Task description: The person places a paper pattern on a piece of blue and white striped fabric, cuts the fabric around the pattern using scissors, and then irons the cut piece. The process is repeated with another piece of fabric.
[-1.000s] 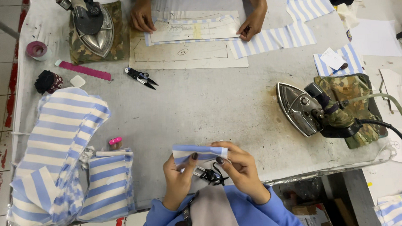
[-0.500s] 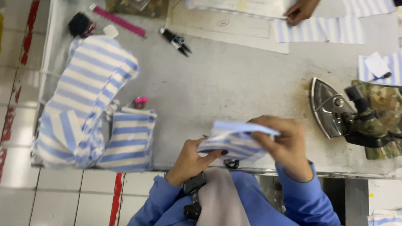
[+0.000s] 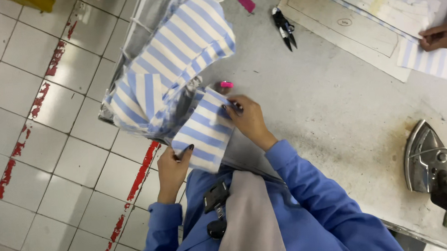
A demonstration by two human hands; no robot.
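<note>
Striped cloth piece point(image 3: 203, 131) overhangs table edge point(image 3: 129, 31), both hands gripping.

fabric piece point(image 3: 204, 134): blue/wht stripes | sleeves point(image 3: 306, 187): blue | table point(image 3: 343, 100): grey | marker point(image 3: 226, 84): pink

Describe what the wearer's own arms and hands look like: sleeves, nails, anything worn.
Both arms are covered in long blue sleeves that end in plain cuffs at the wrists. The left hand and right hand are bare, with no gloves, and their fingernails are painted a dark colour. No rings, watch or bracelet show in this view.
</note>
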